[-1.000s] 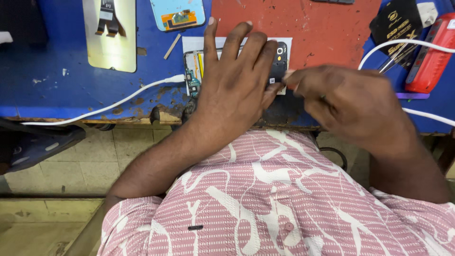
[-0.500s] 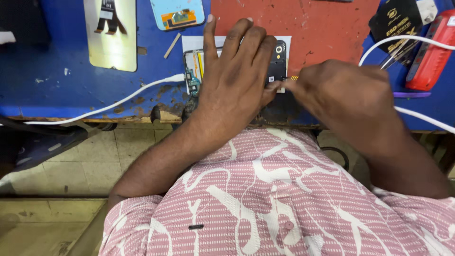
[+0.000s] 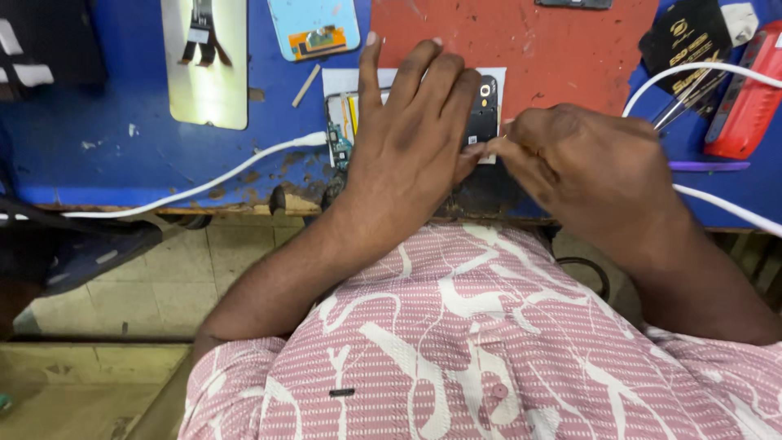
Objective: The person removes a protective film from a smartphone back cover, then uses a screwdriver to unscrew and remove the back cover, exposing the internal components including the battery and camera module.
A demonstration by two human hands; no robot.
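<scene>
An opened black phone (image 3: 487,114) lies on a white sheet (image 3: 342,80) at the near edge of the blue bench (image 3: 122,163). Its circuit board shows at the left end. My left hand (image 3: 407,155) lies flat over the phone with fingers spread, pressing it down. My right hand (image 3: 586,171) is at the phone's right edge, its fingertips pinched together on a small thin tool that is mostly hidden. The tips of both hands nearly touch there.
A red mat (image 3: 554,49) lies behind the phone. A pale screen panel (image 3: 208,73) and a light blue phone back (image 3: 314,28) are at the far left. A white cable (image 3: 228,175) runs left. Tweezers (image 3: 680,110), a black packet (image 3: 692,41) and a red device (image 3: 749,98) sit right.
My right hand's pinched fingertips have stayed at the phone's right edge with only a slight shift. My left hand still covers the phone.
</scene>
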